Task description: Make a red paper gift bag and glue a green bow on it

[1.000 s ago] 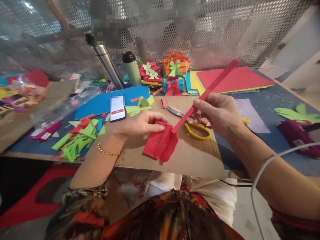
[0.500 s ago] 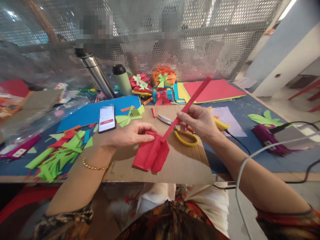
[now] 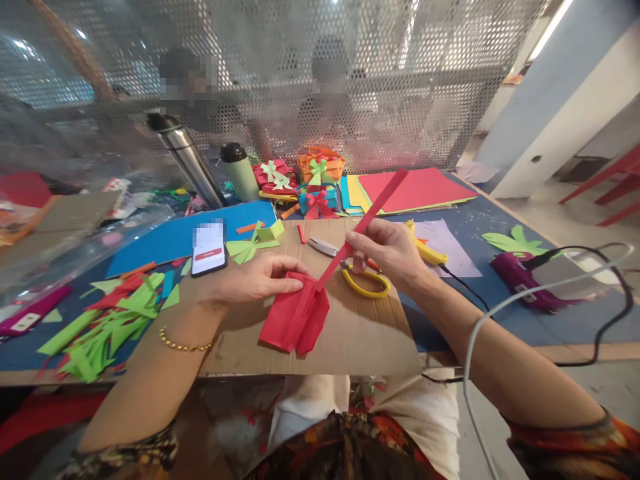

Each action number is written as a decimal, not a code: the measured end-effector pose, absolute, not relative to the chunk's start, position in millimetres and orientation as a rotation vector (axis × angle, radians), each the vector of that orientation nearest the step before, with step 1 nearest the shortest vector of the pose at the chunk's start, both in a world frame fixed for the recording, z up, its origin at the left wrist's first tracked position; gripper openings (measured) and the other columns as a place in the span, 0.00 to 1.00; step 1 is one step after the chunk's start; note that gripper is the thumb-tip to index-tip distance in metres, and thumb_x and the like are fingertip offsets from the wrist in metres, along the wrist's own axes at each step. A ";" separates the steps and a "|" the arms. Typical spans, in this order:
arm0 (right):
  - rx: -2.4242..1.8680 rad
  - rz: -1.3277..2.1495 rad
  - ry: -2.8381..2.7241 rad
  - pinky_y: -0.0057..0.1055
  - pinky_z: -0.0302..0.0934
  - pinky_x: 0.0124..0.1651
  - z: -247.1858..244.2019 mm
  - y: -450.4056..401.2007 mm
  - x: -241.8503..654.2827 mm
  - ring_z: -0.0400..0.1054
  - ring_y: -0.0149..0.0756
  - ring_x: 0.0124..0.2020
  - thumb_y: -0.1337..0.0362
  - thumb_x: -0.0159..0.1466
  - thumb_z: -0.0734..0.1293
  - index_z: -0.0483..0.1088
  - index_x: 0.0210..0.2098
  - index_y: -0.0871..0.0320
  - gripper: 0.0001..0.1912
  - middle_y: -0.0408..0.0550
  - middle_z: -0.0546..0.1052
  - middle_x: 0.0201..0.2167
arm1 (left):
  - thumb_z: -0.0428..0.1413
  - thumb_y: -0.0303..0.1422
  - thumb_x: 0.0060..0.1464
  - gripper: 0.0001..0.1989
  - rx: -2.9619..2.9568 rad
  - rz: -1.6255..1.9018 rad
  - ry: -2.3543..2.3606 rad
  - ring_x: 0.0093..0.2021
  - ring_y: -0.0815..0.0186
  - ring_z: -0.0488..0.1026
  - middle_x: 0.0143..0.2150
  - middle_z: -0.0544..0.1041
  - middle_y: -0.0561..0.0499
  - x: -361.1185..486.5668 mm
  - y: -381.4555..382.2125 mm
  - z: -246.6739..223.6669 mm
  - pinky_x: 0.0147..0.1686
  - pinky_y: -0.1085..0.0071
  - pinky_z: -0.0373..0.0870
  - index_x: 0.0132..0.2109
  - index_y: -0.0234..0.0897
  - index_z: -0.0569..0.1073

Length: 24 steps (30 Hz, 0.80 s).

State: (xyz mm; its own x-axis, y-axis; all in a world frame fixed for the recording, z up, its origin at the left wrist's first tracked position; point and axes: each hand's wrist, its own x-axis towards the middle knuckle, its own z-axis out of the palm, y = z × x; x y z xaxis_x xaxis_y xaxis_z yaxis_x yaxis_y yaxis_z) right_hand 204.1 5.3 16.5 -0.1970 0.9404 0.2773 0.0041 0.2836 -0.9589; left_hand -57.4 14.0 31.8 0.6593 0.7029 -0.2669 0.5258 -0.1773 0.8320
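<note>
The left hand (image 3: 256, 277) pinches the upper edge of a folded red paper piece (image 3: 281, 321) between thumb and fingers, while the right hand (image 3: 387, 250) pinches a long red paper strip (image 3: 381, 201) partway along its length. The strip's lower end meets the piece's upper edge; whether the two are joined I cannot tell. Over the past second both grips stay the same and that end stays at that edge, so the placing seems steady rather than advanced. What shifts most is the view: everything sits lower and further left in it, and a yellow glue gun (image 3: 429, 252), mostly hidden by the right arm a second ago, now shows plainly beyond that hand. The folded piece is over the cardboard (image 3: 370, 343), with yellow-handled scissors (image 3: 373, 294) just beyond it, near the right hand. Further out on the blue tabletop (image 3: 475, 228) are a phone (image 3: 209, 259), green paper scraps (image 3: 120, 320) and, at the back, small bow-trimmed paper baskets (image 3: 320, 201) beside stacked coloured sheets (image 3: 425, 187).
</note>
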 end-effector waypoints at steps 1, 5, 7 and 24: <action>-0.913 1.114 -1.484 0.26 0.56 0.18 15.9 5.6 204.3 0.66 0.28 0.16 0.40 0.56 0.77 0.73 0.26 0.57 0.26 0.41 0.74 0.17 | 0.60 0.45 0.60 0.19 1.841 0.215 0.978 0.33 0.69 0.66 0.37 0.75 0.51 -57.3 13.9 31.8 0.31 0.74 0.63 0.49 0.34 0.79; -0.885 1.145 -1.406 0.24 0.48 0.16 14.3 6.7 205.4 0.57 0.23 0.14 0.39 0.53 0.80 0.73 0.24 0.57 0.28 0.36 0.66 0.13 | 0.60 0.44 0.60 0.19 1.847 0.230 0.968 0.33 0.69 0.66 0.38 0.75 0.51 -56.7 13.7 31.5 0.32 0.73 0.63 0.49 0.34 0.80; -0.865 1.225 -1.362 0.23 0.47 0.16 15.2 6.5 206.2 0.56 0.21 0.13 0.39 0.51 0.81 0.77 0.28 0.57 0.27 0.35 0.68 0.14 | 0.61 0.43 0.59 0.18 1.865 0.246 0.954 0.34 0.69 0.67 0.39 0.77 0.50 -56.5 13.9 31.3 0.33 0.73 0.63 0.48 0.34 0.80; -0.784 1.534 -1.303 0.26 0.46 0.18 26.2 6.3 216.3 0.56 0.25 0.15 0.60 0.53 0.76 0.73 0.33 0.56 0.11 0.34 0.65 0.18 | 0.63 0.42 0.58 0.18 1.825 0.270 0.950 0.33 0.69 0.67 0.38 0.77 0.50 -55.9 11.8 30.7 0.32 0.73 0.61 0.50 0.35 0.81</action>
State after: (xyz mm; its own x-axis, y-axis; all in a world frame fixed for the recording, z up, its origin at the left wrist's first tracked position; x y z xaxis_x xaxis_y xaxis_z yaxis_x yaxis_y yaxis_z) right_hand 216.3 6.3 26.2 -0.3508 0.9310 0.1005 -0.2497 0.0104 -0.9683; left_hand -55.9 11.8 30.7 0.6641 0.7110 -0.2311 0.4835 -0.1726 0.8582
